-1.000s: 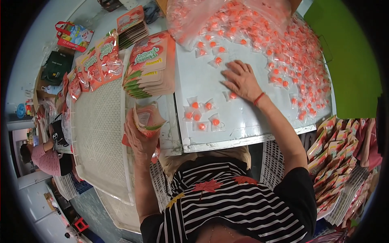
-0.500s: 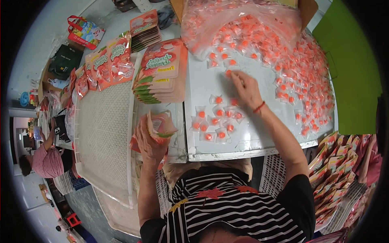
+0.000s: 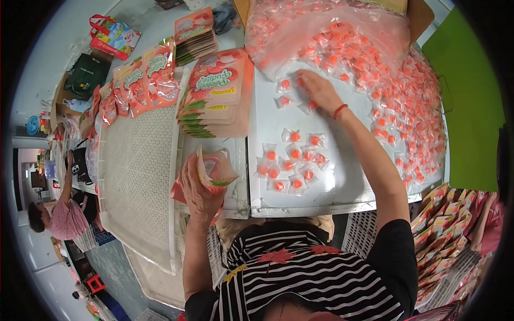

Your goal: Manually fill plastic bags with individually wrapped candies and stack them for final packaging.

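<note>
The left hand is wrapped round an open pouch, mouth facing up, just where it was half a second ago. And the right hand — now stretched further out, beyond and to the right of that pouch — curls its fingers down over wrapped orange pieces; whether it's pinching one, I can't tell. To the right of the pouch lies a loose cluster, about a dozen pieces, roughly double the count of a second ago! Directly beyond the pouch sits a stack of flat pouches, to its left a white mesh tray, and far off to its right — the big heap.
</note>
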{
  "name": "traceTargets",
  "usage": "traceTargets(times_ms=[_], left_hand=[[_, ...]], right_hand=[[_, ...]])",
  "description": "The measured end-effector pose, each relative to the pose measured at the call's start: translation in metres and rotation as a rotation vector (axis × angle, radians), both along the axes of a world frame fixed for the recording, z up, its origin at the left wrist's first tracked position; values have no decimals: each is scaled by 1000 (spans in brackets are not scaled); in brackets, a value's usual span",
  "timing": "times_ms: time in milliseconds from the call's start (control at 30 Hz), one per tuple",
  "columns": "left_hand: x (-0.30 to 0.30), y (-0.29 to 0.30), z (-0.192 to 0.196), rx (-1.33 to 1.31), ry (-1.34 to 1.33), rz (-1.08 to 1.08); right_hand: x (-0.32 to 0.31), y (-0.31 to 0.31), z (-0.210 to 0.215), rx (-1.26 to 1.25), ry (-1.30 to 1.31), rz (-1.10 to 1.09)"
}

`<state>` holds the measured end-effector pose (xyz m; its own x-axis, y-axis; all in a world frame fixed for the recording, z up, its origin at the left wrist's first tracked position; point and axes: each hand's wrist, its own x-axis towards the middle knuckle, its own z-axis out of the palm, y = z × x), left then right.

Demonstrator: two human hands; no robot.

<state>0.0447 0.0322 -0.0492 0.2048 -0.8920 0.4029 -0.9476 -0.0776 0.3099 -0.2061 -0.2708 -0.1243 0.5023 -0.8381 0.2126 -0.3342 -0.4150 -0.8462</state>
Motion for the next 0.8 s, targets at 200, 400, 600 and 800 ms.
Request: traceTargets(times_ms=[200, 400, 600, 800], left_hand=[[-1, -12, 6, -36, 18, -23], [-4, -5, 7, -38, 10, -22], [-11, -5, 13, -52, 32, -23], [-13, -4, 11, -60, 42, -52]], right_hand=[[-45, -20, 5, 336, -411, -188], [11, 25, 20, -442, 285, 35], [1, 17, 9, -491, 430, 156], [-63, 53, 9, -569, 443, 56]])
